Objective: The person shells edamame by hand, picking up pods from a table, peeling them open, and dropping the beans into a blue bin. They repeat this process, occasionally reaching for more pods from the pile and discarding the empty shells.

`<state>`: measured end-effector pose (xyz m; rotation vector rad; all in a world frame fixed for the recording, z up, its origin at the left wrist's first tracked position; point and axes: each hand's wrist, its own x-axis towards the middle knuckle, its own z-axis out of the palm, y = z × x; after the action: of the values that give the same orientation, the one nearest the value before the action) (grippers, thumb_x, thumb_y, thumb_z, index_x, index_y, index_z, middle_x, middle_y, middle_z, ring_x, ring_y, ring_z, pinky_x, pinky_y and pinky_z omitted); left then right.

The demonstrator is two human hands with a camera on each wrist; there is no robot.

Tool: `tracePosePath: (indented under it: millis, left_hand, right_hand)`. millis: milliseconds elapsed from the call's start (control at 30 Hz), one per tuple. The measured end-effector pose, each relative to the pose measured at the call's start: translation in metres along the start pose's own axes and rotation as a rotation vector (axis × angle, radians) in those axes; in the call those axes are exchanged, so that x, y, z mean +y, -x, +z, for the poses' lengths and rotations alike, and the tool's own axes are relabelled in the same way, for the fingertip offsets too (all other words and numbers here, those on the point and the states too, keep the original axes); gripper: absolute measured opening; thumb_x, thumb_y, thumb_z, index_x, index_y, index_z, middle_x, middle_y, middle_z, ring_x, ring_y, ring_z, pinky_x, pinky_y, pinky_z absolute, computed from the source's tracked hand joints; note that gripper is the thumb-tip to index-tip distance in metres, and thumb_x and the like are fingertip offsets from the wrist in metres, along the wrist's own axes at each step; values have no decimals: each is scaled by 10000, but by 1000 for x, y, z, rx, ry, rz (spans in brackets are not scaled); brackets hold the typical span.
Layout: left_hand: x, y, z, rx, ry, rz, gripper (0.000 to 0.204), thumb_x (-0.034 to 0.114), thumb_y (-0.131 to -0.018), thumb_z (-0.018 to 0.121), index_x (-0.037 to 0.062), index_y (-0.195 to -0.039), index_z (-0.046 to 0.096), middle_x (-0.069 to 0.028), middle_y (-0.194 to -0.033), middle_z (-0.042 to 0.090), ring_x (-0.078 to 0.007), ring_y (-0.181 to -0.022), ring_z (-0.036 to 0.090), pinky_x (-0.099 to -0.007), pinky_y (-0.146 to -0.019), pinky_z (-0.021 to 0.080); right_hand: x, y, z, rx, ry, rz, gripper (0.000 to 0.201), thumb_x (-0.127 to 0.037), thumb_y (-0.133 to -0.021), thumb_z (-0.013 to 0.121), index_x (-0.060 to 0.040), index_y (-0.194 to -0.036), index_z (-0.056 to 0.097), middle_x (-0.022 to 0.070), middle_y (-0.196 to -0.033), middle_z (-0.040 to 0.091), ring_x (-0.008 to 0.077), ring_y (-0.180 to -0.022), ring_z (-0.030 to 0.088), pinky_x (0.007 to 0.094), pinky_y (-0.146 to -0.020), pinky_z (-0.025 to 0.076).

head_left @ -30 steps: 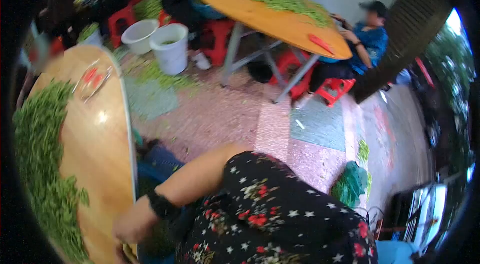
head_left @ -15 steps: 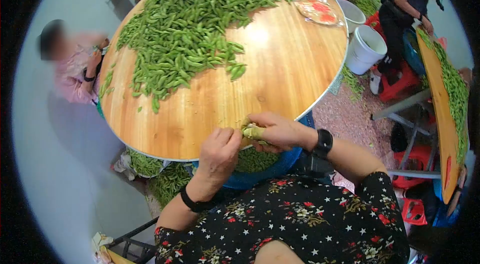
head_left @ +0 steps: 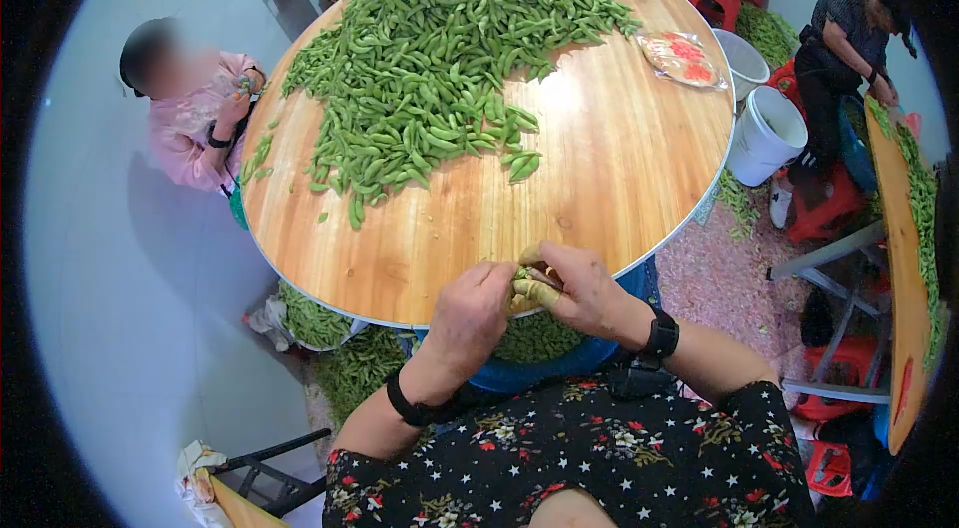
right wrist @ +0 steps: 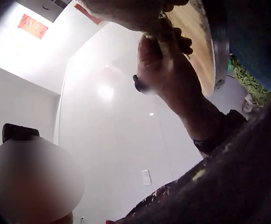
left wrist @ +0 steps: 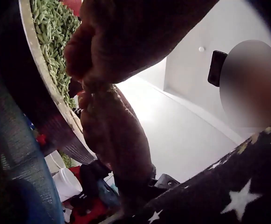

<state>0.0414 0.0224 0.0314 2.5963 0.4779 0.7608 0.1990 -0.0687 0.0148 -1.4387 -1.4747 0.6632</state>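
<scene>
Over the near edge of the round wooden table (head_left: 619, 183), both hands meet fingertip to fingertip. My left hand (head_left: 470, 318) pinches a small green soybean pod (head_left: 522, 275) from the left. From the other side my right hand (head_left: 591, 296) grips it with thumb and forefinger, both wrapped in something yellowish. Fingers hide most of the pod. In the left wrist view the left hand (left wrist: 121, 42) and right hand (left wrist: 114, 126) come together in shadow. Farther up the tabletop lies a big heap of soybean pods (head_left: 440, 78).
Below the hands sits a blue tub (head_left: 601, 356) with green contents. A flat clear packet (head_left: 682, 59) lies at the table's right. A person in pink (head_left: 195, 118) sits at the left. White buckets (head_left: 767, 136), red stools (head_left: 831, 203) and a second table (head_left: 904, 298) stand rightward.
The head view swung from the right side of the room back to the table, then shifted slightly. Both hands now show together at the pod; the right thumb and forefinger have moved a little around it.
</scene>
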Motion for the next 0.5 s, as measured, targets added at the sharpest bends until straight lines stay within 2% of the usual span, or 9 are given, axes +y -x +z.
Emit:
tracePosePath:
  millis: [67,200,267,300,367,500]
  left_hand:
    - [-4,0,0,-49,6,-8,154,-21,-770,603,14,-920,608,-150,-788,613,-317,-719,624,-368,-608,505]
    - [-6,4,0,-84,6,-14,142,-24,-751,607,18,-887,608,-150,-770,607,-320,-705,618,-372,-602,499]
    - [-4,8,-1,-128,-14,-25,130,-11,-731,619,26,-854,603,-142,-726,580,-323,-673,604,-377,-571,484]
    - [-3,10,-2,-127,-17,-28,130,-11,-731,619,26,-854,603,-142,-726,580,-323,-673,604,-377,-571,484]
    - [0,16,-6,-172,-32,30,90,-5,-731,576,29,-782,512,-122,-670,505,-309,-624,569,-402,-536,457]
    - [8,33,-18,-251,-39,-12,95,82,-748,640,35,-811,585,-127,-663,519,-318,-646,587,-388,-527,460]
  right_hand:
    - [0,0,1,28,26,-21,183,-157,-842,595,-2,-902,516,208,-747,561,374,-711,577,413,-619,456]
    - [7,-1,1,-20,-42,-67,152,-128,-845,585,-13,-911,512,209,-735,560,387,-711,580,427,-612,453]
    - [11,-2,-1,-119,88,-122,158,-113,-845,606,-30,-968,549,186,-721,580,347,-710,619,392,-600,472]
    - [11,-2,-3,-122,85,-124,158,-113,-845,606,-30,-968,549,186,-721,580,347,-710,619,392,-600,472]
    - [6,-4,-5,-298,173,-90,151,-131,-842,597,-38,-940,530,207,-717,566,387,-729,598,422,-603,465]
    - [-3,-2,-8,-415,228,-75,153,-151,-851,583,-35,-918,509,213,-711,557,402,-731,585,444,-607,458]
